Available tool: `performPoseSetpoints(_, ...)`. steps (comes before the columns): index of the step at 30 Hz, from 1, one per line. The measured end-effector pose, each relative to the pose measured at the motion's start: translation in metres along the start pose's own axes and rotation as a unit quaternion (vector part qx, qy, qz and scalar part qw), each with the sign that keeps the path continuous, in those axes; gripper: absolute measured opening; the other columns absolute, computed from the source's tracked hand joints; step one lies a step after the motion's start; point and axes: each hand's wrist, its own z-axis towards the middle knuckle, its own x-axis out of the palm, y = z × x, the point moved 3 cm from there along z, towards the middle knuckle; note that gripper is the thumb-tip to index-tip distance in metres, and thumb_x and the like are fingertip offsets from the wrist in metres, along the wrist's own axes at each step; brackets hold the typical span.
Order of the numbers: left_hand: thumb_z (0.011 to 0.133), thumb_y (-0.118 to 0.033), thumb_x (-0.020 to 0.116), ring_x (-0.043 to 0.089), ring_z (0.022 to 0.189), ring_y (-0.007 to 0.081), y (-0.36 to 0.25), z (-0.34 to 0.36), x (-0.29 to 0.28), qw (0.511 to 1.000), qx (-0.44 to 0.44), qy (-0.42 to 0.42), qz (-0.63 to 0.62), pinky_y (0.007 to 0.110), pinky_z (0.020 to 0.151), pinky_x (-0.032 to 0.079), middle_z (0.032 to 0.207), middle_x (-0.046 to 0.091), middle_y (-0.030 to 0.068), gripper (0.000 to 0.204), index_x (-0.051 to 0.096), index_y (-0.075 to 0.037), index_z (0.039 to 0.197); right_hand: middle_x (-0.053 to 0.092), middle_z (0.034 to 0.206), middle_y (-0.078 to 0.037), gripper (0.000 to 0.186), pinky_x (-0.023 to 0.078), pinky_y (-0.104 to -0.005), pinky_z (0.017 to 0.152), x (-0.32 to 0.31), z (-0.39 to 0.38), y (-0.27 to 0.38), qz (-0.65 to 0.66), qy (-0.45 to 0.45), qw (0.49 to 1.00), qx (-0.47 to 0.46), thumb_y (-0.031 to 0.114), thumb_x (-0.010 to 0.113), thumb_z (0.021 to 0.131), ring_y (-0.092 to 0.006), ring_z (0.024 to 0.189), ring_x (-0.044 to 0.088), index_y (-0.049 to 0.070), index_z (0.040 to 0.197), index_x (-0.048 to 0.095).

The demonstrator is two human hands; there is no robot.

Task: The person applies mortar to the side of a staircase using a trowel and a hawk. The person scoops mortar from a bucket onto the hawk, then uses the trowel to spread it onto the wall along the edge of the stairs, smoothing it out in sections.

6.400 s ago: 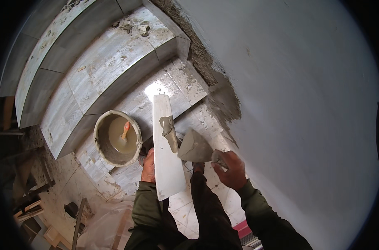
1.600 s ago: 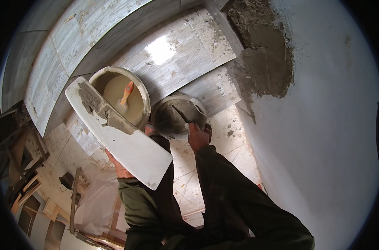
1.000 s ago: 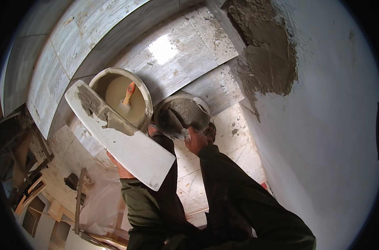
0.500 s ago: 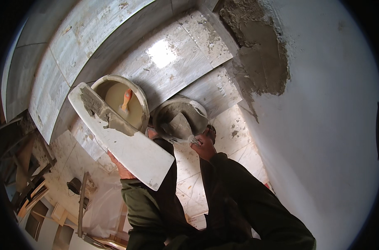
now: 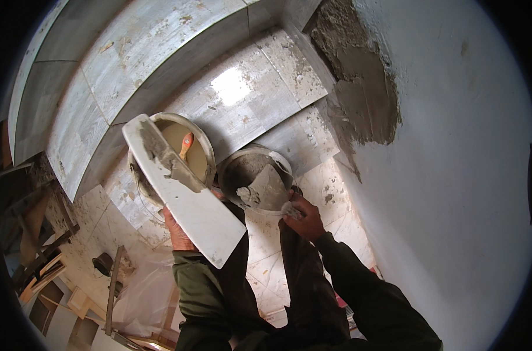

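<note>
My left hand (image 5: 177,229), partly hidden, grips a long white plastering board (image 5: 198,213) from beneath. Grey mortar (image 5: 171,158) is smeared along the board's far part, which overlaps a bucket of pale liquid (image 5: 206,140). A brush with an orange handle (image 5: 187,142) stands in that liquid. My right hand (image 5: 305,220) is closed round the handle of a trowel (image 5: 271,186). Its blade lies over the mouth of a second bucket (image 5: 229,165), with a lump of wet mortar (image 5: 249,196) at its left edge.
Tiled steps (image 5: 160,70) with mortar crumbs rise ahead and to the left. A white wall (image 5: 447,175) runs along the right, with a damp mortar patch (image 5: 368,96) at its far end. Wood pieces (image 5: 43,275), a small dark pot (image 5: 103,263) and plastic sheeting (image 5: 140,292) lie at lower left.
The trowel has moved right and toward me, and a lump of mortar now shows on its blade. The board's far end has swung slightly right.
</note>
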Motion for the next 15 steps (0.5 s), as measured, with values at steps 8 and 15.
performPoseSetpoints(8,0.083,-0.039,0.052,0.063,0.088,0.0235,0.011,-0.008,0.059,0.985,-0.132,0.037,-0.102,0.039,0.078,0.052,0.094,0.063,0.0067,0.042,0.057,-0.007,0.110,0.059,0.079,-0.003,0.025,0.045,-0.0241,0.061,-0.074,0.014,0.079,0.123,0.005,0.992,-0.002,0.010,0.069,0.077,-0.0109,0.068,0.057,0.001,0.097,0.057)
performPoseSetpoints(15,0.084,-0.035,0.053,0.062,0.090,0.0215,0.023,0.004,0.049,0.983,-0.141,0.085,-0.078,0.037,0.078,0.053,0.098,0.062,0.0050,0.041,0.054,-0.010,0.115,0.051,0.069,0.002,0.018,0.033,-0.0211,0.047,-0.115,0.069,0.127,0.234,-0.088,0.965,0.075,0.018,0.059,0.086,-0.0065,0.051,0.043,0.004,0.098,0.057)
